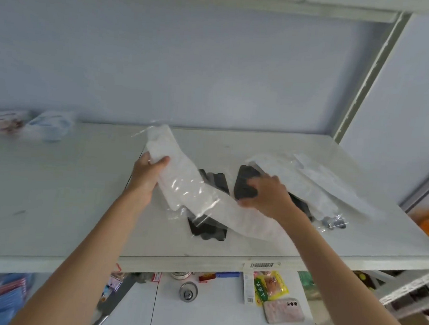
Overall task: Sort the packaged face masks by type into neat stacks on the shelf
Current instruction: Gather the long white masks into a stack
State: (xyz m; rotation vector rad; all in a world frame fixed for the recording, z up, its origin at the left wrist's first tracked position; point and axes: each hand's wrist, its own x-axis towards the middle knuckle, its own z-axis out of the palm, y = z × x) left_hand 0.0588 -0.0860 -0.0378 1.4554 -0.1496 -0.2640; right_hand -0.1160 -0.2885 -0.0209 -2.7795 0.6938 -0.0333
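Sorting step, mid-pile on the shelf (55,203): your left hand (146,174) pinches a white pack (182,183), right hand (266,193) grips a black pack (244,186); next, separate them into stacks.

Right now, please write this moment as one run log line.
left hand: grips white mask pack | right hand: grips black mask pack | shelf: packs unsorted
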